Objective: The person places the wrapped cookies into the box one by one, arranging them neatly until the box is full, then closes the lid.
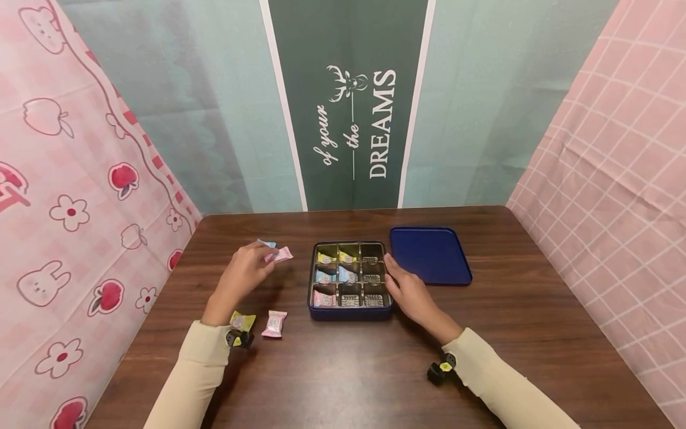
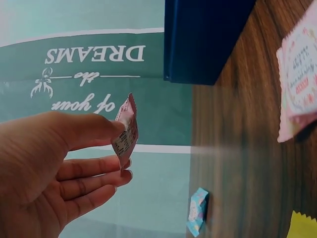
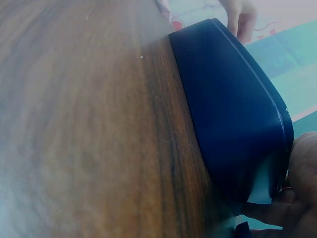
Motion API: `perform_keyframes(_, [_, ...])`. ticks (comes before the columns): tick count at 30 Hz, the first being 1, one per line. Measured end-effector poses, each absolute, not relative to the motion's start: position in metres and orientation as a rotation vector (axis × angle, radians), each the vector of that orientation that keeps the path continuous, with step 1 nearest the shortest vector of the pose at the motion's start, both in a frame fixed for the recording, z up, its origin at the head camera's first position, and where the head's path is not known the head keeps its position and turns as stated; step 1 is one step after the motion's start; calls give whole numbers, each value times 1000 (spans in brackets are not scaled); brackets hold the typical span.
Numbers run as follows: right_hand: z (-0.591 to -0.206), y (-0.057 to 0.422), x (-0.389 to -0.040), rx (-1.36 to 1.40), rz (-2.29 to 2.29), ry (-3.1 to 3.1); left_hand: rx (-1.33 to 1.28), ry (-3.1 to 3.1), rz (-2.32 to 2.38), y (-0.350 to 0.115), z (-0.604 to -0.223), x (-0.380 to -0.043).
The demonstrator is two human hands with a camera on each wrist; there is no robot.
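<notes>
My left hand (image 1: pixel 246 268) pinches a small pink-wrapped candy (image 2: pixel 127 130) between thumb and fingers, above the table left of the tin. Just behind it lies a blue-wrapped candy (image 2: pixel 197 211). My right hand (image 1: pixel 411 293) rests along the right side of a dark blue square tin (image 1: pixel 351 314), fingers extended at its rim. The tin's black divider has three rows of three compartments: two yellow candies (image 1: pixel 347 257) at the back, two blue candies (image 1: pixel 347 274) in the middle row, and a pink candy (image 1: pixel 324 299) at front left. The other compartments show their bare bottoms.
A blue lid (image 1: pixel 430 256) lies flat at the back right of the brown wooden table (image 1: pixel 343 381). Another pink candy (image 1: pixel 275 323) and a yellow candy (image 1: pixel 243 322) lie near my left wrist. Printed cloths (image 1: pixel 230 107) hang around the back and sides.
</notes>
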State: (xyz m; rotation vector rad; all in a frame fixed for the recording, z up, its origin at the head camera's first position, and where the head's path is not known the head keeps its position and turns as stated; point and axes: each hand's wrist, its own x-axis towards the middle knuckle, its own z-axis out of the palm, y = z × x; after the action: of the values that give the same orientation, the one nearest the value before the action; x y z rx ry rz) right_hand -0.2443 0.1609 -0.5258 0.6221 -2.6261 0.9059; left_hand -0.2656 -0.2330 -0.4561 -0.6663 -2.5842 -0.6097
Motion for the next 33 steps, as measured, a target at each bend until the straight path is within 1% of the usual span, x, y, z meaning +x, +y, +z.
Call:
perform_keyframes(18, [-526,161,-245,624,920,-2629,-669,-2569,-680,-219,-441,-253])
perform_keyframes(33, [-527,163,-246,621,919,-2626,-693,-2555,-690,-208,-441,-247])
